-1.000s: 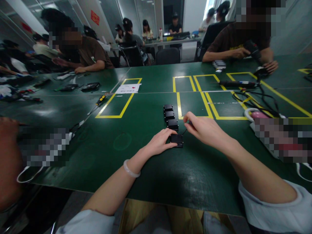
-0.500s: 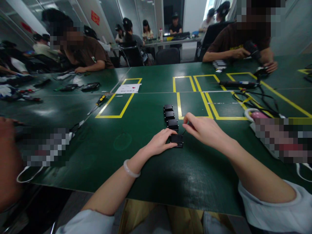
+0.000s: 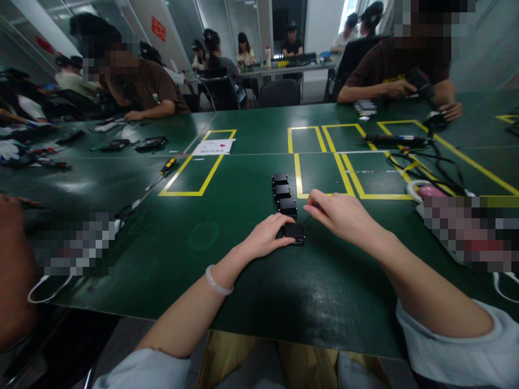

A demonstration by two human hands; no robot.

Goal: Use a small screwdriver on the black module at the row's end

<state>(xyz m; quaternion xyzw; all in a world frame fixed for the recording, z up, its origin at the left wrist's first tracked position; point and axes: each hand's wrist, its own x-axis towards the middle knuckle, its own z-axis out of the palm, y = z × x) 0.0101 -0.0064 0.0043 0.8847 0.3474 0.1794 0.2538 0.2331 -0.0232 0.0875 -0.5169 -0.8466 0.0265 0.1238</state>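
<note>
On the green table (image 3: 251, 292) lies a small black rectangular block (image 3: 293, 231) with little shiny pins or screws at its corners. My left hand (image 3: 265, 235) grips its left side between thumb and fingers, holding it against the tabletop. Pinched in the fingers of my right hand (image 3: 330, 213) is a thin dark rod-like tool (image 3: 307, 220), slanting down to the block's upper right corner. Its far end is mostly hidden by the fingers. Three similar black blocks (image 3: 282, 190) stand in a row just beyond the held one.
Yellow tape rectangles (image 3: 298, 175) mark the table ahead. A yellow-and-black screwdriver (image 3: 167, 167) and a white paper (image 3: 213, 147) lie to the left. Cables (image 3: 438, 162) and a blurred-out pale item (image 3: 466, 232) are at right. Co-workers sit across the table; another person's arm (image 3: 14, 270) is at far left.
My right hand's fingers have shifted slightly around the thin tool. My left hand and the black blocks stay where they were.
</note>
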